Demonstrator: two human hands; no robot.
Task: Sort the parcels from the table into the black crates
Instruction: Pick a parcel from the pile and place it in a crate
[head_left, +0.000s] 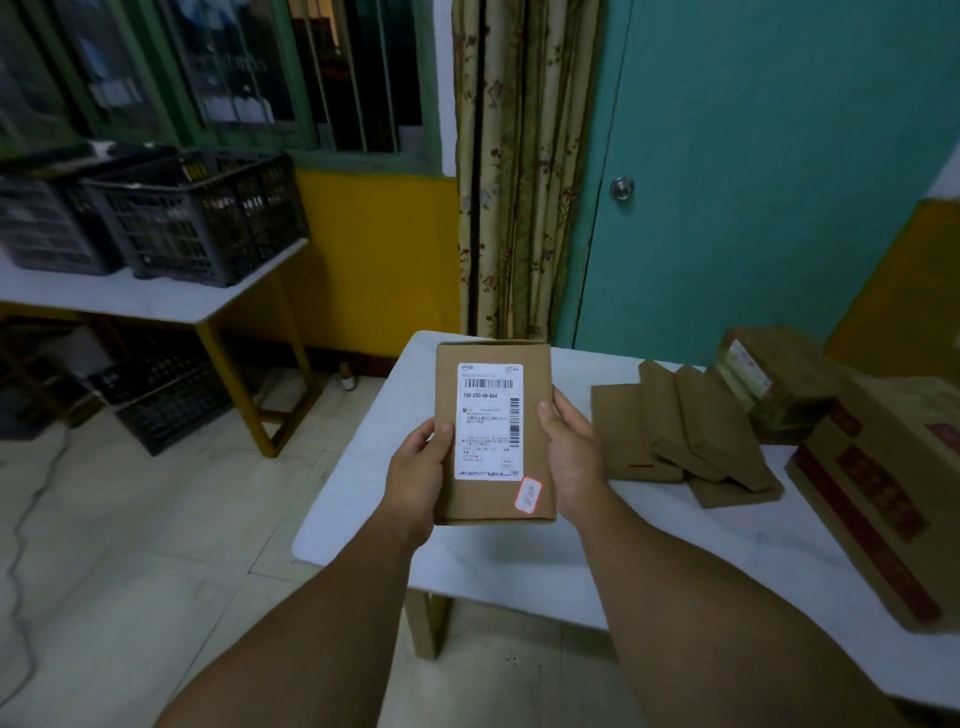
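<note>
A labelled parcel (493, 431) is held up by both hands above the white surface (519, 566).

Its left edge is gripped by the left hand (418, 467) and its right edge by the right hand (569, 447). The black crates (200, 218) are seen on a separate surface at the far left, and flat parcels (685, 431) are piled to the right.

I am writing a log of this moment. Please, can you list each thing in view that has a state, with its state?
Labelled parcel: held above the table, label facing up.
Left hand: grips the parcel's left edge.
Right hand: grips its right edge.
Flat parcels: lying overlapped on the white table.
Black crates: side by side on the side table; contents unclear.
Door: closed.
</note>
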